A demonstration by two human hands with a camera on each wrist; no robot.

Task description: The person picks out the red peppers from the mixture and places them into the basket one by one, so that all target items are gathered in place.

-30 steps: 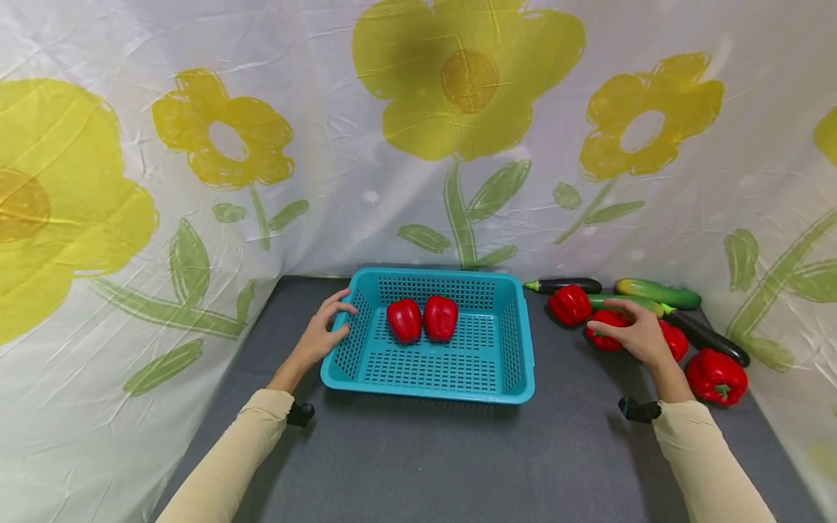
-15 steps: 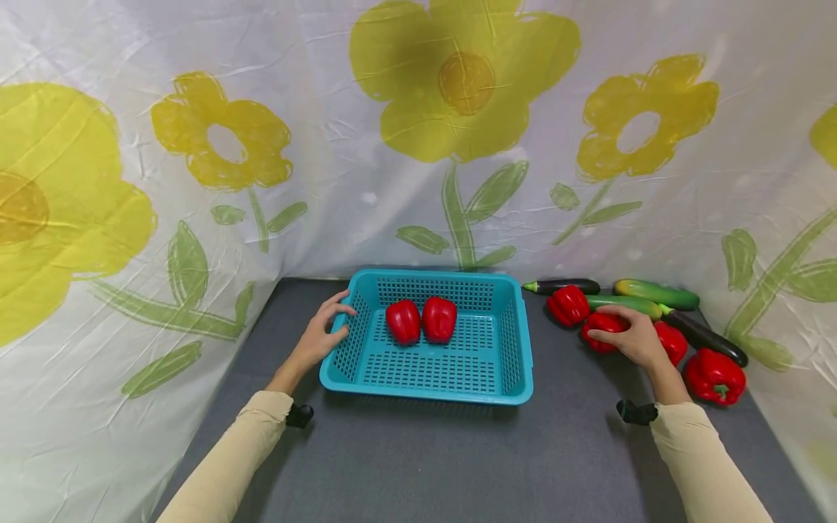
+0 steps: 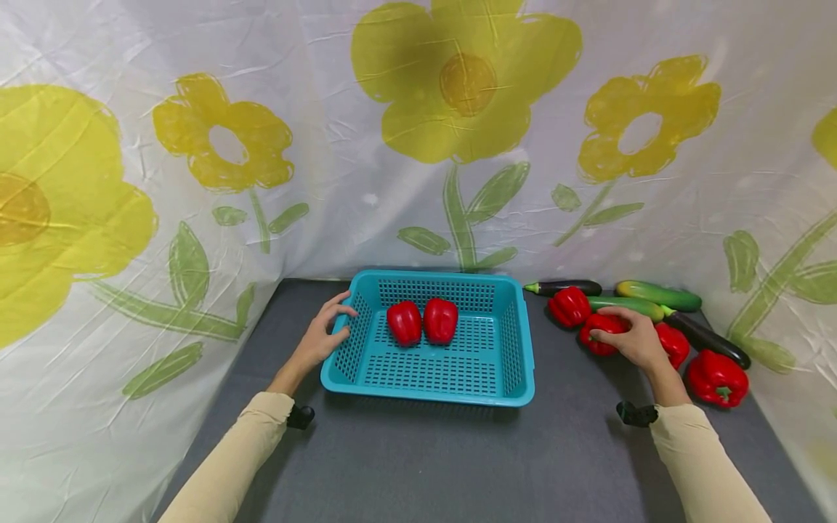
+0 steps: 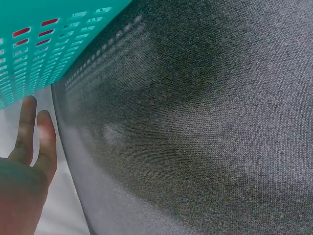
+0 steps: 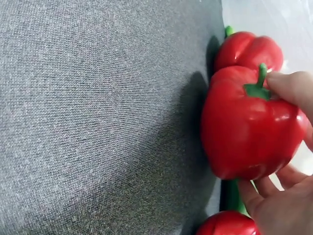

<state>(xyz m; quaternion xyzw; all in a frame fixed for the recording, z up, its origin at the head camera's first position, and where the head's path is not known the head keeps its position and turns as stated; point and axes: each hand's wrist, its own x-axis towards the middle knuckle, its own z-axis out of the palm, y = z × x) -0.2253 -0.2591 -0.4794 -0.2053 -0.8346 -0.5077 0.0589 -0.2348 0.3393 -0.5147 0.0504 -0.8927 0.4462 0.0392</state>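
While the relaxed left hand (image 3: 320, 334) lies at the turquoise slotted basket (image 3: 428, 397), perhaps steadying it, the right hand (image 3: 637, 338) grasps a red bell pepper (image 5: 247, 134) from opposing sides, right of the basket.

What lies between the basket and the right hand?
In the head view, the red pepper the right hand holds, then bare table; another pepper sits farther back.

No readable text, labels, numbers, signs
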